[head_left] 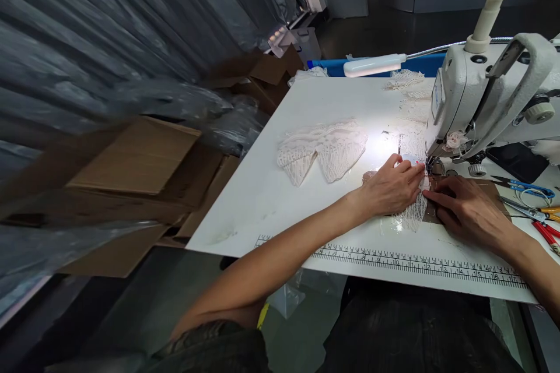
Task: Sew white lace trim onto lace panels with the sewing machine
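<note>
A white lace piece (pixel 413 214) lies under the presser foot (pixel 430 165) of a white sewing machine (pixel 459 99). My left hand (pixel 392 186) is closed on the lace just left of the foot, its fingers bent and pressed together near the needle. From the right, my right hand (pixel 466 207) has its fingertips at the lace's edge, in front of the foot; its other fingers are curled and partly hidden. Beneath both hands is a brown plate (pixel 489 191) on the machine bed. Behind the foot, more lace (pixel 411 111) trails away along the table.
Another lace piece (pixel 326 145) rests on the white table (pixel 245 210), left of my hands. Blue-handled snips (pixel 531 187), scissors (pixel 536 214) and a red-handled tool (pixel 546 236) lie at right. A lamp (pixel 375 65) hangs behind. Cardboard boxes (pixel 135 154) stand left; a printed ruler (pixel 394 259) lines the front edge.
</note>
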Demonstrator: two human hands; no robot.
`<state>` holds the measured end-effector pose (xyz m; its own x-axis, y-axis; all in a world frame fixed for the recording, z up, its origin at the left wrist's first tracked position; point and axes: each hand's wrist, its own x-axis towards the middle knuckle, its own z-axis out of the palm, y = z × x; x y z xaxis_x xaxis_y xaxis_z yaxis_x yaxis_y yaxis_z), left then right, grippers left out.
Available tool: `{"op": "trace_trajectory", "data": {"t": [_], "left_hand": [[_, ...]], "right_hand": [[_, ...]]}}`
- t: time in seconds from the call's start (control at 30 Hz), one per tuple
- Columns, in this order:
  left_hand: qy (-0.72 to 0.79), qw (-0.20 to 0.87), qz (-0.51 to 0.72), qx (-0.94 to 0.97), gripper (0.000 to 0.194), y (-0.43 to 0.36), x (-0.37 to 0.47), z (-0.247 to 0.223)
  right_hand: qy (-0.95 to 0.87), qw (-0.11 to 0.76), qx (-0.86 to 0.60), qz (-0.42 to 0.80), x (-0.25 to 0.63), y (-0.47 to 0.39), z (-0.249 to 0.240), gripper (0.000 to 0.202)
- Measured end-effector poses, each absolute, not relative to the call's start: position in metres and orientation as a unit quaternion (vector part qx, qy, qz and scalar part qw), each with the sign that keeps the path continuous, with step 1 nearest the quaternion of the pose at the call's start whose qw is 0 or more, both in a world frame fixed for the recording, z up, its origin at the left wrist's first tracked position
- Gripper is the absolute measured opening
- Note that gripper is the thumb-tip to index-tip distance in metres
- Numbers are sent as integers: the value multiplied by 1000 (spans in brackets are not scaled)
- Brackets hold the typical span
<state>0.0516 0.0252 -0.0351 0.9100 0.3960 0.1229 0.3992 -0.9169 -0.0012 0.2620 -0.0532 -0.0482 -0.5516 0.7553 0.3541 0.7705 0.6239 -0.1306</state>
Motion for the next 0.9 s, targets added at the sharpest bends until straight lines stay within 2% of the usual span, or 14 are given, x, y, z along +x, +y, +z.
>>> {"op": "trace_trajectory", "data": {"t": [0.13,0.3,0.73,0.9], "left_hand": [[-213,-12,-74,-974,36,35,53,-34],[-216,-38,-78,-973,37,36,48,-34],[-211,-42,-73,-974,42,38,42,-38],[-209,-13,-70,-975,46,39,42,-41]], "right_hand": [[-884,161,-439,-22,265,-45,-44,36],[-876,186,-445,-6,266,-47,-47,36],[-847,205,-487,-53,254,-55,-55,33],[-843,212,-492,-43,252,-56,-56,34]]}}
